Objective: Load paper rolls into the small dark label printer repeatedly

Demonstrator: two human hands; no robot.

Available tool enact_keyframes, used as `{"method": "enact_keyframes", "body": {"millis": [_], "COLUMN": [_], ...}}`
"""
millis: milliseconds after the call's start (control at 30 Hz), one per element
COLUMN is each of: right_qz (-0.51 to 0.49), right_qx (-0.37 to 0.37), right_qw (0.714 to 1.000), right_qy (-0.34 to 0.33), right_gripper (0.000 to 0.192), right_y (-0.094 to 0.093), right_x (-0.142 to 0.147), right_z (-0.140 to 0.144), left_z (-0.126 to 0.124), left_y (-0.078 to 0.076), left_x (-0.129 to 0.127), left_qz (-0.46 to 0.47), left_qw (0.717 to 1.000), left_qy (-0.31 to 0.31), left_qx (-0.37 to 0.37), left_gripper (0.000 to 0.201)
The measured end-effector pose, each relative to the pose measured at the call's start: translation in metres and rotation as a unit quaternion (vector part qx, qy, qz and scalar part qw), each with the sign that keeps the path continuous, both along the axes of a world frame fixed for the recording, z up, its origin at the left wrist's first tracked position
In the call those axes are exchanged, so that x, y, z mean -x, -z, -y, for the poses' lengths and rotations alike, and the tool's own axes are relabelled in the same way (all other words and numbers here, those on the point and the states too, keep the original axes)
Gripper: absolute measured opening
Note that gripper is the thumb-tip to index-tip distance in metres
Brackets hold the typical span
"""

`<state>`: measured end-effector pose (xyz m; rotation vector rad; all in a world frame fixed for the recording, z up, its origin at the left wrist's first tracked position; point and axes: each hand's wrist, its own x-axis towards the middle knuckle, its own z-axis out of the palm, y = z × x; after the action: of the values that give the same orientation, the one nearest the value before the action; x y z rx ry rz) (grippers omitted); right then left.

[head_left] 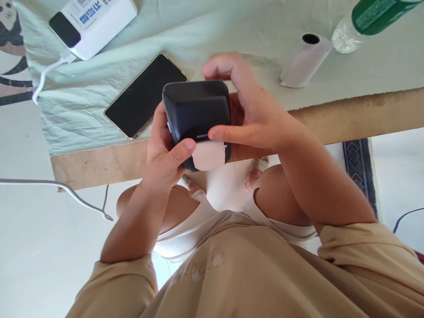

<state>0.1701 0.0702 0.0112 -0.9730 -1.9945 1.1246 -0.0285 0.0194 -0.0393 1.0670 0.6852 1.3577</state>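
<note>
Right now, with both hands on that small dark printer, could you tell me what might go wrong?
The paper strip sticking out of the printer sits under both thumbs, so it could tear or crease. The printer is held off the table edge by the left hand and right hand; a slip would drop it.

On the cloth-covered bench (364, 112) lie a dark-screened smartphone (145, 95), a white power bank (96, 22) with its white cable (46, 73) plugged in, a paper roll (306, 59) (hollow core showing) and — at the corner — a green-labelled bottle (367, 20).

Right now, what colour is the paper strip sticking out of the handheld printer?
White, clearest in the head view: paper strip from the dark boxy plastic printer.
</note>
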Motion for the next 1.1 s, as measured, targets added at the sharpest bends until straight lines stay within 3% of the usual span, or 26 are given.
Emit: {"method": "enact_keyframes", "body": {"millis": [100,400,500,633,867,1000,1100], "right_qz": [-0.005,0.014,0.013,0.004,0.067,0.089,0.092], "right_qx": [0.064,0.075,0.016,-0.059,-0.077,-0.097,-0.144], "right_qw": [0.996,0.995,0.999,0.998,0.993,0.991,0.985], "right_qy": [-0.068,-0.063,-0.033,0.001,-0.052,-0.025,0.032], "right_gripper": [0.078,0.080,0.075,0.055,0.078,0.071,0.060], "right_y": [0.006,0.013,0.009,-0.001,-0.007,-0.014,-0.021], "right_x": [0.000,0.000,-0.004,-0.011,-0.008,-0.008,-0.007], "right_z": [-0.003,-0.006,-0.008,-0.007,-0.001,0.003,0.007], "left_z": [0.005,0.003,0.003,0.003,0.000,-0.004,-0.006], "left_y": [-0.004,-0.015,-0.022,-0.022,-0.018,-0.017,-0.017], "left_x": [-0.001,-0.002,-0.007,-0.010,-0.010,-0.006,-0.003], "left_qz": [-0.033,-0.020,0.021,-0.005,-0.014,0.024,0.058], "left_qw": [0.998,0.995,0.992,0.987,0.993,0.995,0.994], "left_qy": [-0.038,-0.020,-0.017,-0.039,-0.063,-0.039,0.002], "left_qx": [0.042,0.094,0.125,0.158,0.103,0.093,0.087], "left_gripper": [0.041,0.035,0.040,0.037,0.030,0.027,0.034]}}
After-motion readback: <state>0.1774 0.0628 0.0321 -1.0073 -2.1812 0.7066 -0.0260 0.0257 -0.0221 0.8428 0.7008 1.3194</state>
